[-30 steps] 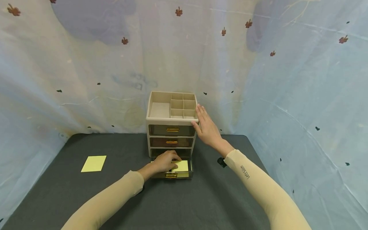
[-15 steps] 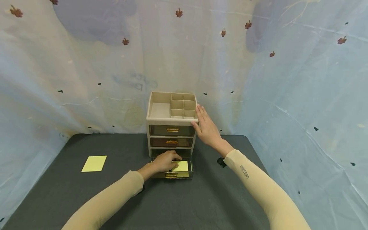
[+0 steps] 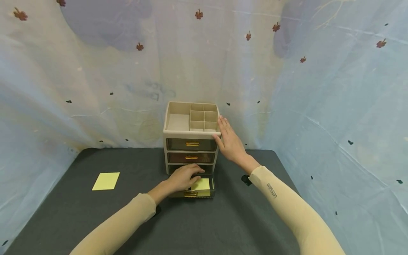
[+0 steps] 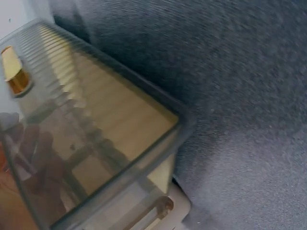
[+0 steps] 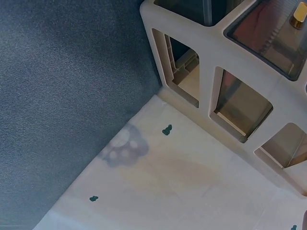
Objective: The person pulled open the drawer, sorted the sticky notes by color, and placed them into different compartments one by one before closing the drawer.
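Note:
In the head view a beige desktop organizer stands upright, its bottom drawer pulled out. My left hand is over this see-through drawer, fingers loosely bent, with the thumb tip close to a yellow sticky note pad lying inside. Part of the pad and drawer is hidden under the hand. The left wrist view shows the drawer's clear wall from close by, with fingers dim behind it. My right hand rests with straight fingers against the organizer's right side.
A yellow sticky note lies on the dark tabletop to the left. Two upper drawers with gold handles are closed. Behind the table hangs a patterned cloth. The right wrist view shows the organizer's side openings.
My left hand has risen slightly and its fingers have spread from the pad, which stays in the drawer. My right hand keeps its place on the organizer.

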{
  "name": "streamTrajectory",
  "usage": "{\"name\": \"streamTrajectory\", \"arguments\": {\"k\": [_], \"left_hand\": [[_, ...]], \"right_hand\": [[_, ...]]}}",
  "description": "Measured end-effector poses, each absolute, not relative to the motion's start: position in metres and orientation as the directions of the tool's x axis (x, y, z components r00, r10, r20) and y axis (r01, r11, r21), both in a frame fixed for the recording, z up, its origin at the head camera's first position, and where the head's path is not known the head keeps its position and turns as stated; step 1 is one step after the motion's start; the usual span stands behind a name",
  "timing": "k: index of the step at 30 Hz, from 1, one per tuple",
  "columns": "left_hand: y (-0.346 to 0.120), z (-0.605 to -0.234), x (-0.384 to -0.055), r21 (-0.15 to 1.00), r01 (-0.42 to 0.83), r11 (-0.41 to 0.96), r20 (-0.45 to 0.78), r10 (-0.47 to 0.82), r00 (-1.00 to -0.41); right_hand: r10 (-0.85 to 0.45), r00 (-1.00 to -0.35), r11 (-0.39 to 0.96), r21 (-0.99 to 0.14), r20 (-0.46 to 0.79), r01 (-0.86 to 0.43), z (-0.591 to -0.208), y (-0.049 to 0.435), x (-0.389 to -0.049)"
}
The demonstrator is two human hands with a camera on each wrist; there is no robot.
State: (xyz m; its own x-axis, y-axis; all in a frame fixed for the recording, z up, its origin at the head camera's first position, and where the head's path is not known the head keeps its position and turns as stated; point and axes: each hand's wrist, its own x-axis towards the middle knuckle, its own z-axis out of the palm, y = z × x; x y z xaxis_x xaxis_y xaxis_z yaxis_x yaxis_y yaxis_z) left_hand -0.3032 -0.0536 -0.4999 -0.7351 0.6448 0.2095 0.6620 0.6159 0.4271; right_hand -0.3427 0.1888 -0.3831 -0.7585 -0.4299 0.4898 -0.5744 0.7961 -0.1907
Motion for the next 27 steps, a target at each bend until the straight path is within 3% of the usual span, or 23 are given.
{"name": "streamTrajectory", "arguments": {"k": [27], "left_hand": [[-0.116, -0.474, -0.285, 0.548, 0.627, 0.553, 0.451, 0.436, -0.779]], "right_hand": [[-0.42, -0.769, 0.791, -0.22, 0.481, -0.57, -0.384, 0.188, -0.341]]}}
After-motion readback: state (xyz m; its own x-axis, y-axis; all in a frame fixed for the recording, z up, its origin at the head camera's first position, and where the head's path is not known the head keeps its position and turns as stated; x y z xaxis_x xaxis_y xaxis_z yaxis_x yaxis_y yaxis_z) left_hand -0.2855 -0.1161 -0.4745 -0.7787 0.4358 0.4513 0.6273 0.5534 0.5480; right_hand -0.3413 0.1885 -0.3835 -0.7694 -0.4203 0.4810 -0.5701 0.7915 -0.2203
